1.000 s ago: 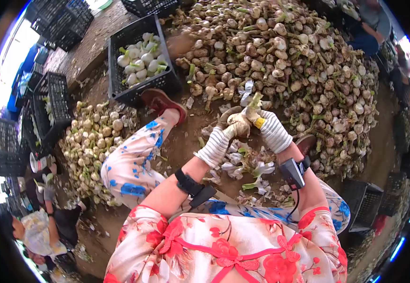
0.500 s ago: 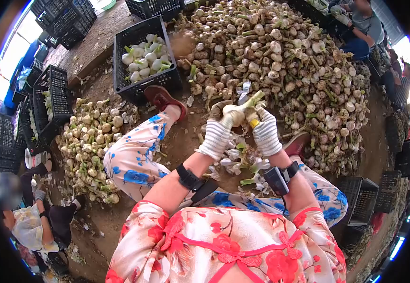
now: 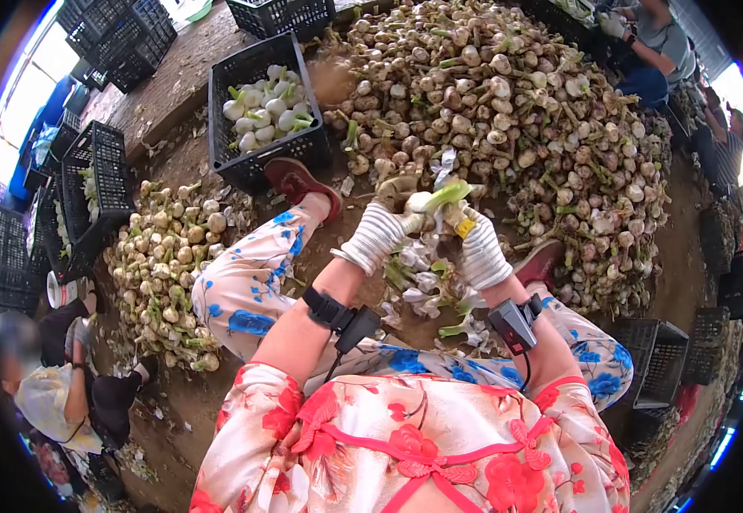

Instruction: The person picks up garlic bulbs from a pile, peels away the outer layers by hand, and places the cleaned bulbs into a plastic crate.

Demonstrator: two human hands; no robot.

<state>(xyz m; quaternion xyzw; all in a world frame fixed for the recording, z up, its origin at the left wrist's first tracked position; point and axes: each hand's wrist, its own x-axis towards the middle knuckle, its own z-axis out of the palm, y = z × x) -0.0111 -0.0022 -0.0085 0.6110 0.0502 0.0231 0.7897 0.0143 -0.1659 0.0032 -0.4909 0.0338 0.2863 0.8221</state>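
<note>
Between my two gloved hands is a garlic bulb (image 3: 421, 203), its white side showing and its pale green stem pointing up to the right. My left hand (image 3: 386, 224), in a striped knit glove with soiled fingertips, grips the bulb from the left. From the other side, my right hand (image 3: 479, 242) closes its fingers at the bulb and stem base; a yellow band (image 3: 465, 227) wraps one finger. Its fingertips are partly hidden. Below the hands, peeled-off garlic skins and stem pieces (image 3: 423, 282) lie on the ground between my legs.
A large heap of unpeeled garlic (image 3: 508, 111) rises ahead and right. A black crate (image 3: 256, 162) of white bulbs stands ahead left, beside my shoe. A smaller garlic pile (image 3: 166, 274) lies left. Other people sit at the left (image 3: 55, 393) and far right. More crates (image 3: 654, 363) stand around.
The garlic bulb has turned in my hands, with its stem now lower and showing greener. My left forearm has shifted slightly left and its wrist has rotated.
</note>
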